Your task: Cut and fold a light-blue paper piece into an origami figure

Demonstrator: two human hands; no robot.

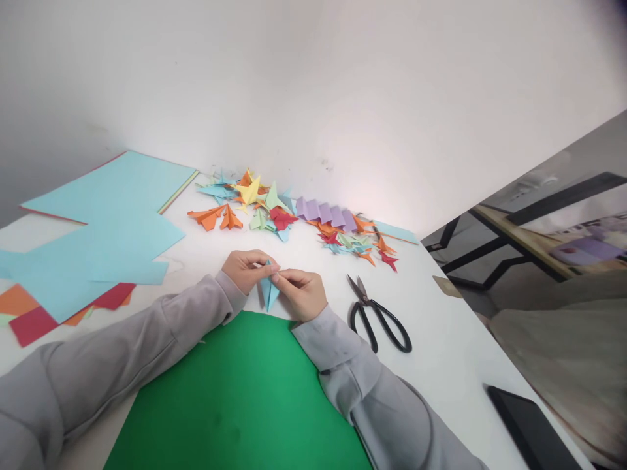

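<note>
A small folded piece of light blue paper [269, 294] is pinched between both my hands, its point hanging down just beyond the green sheet [240, 398]. My left hand [246, 269] is closed on its upper left side, thumb and forefinger together. From the right, my right hand [302, 292] grips the same paper near its top, fingers curled. The fingertips of the two hands nearly meet and cover the paper's upper part. Black-handled scissors [375, 316] lie to the right of my right hand, blades slightly apart and pointing away.
Folded paper figures in several colours, such as a yellow one [249, 189], lie along the wall. A purple pleated paper strip [326, 214] sits among them. Stacked blue sheets [112, 189] and coloured scraps [33, 325] are at left. A black tablet-like device [531, 424] lies near the right edge.
</note>
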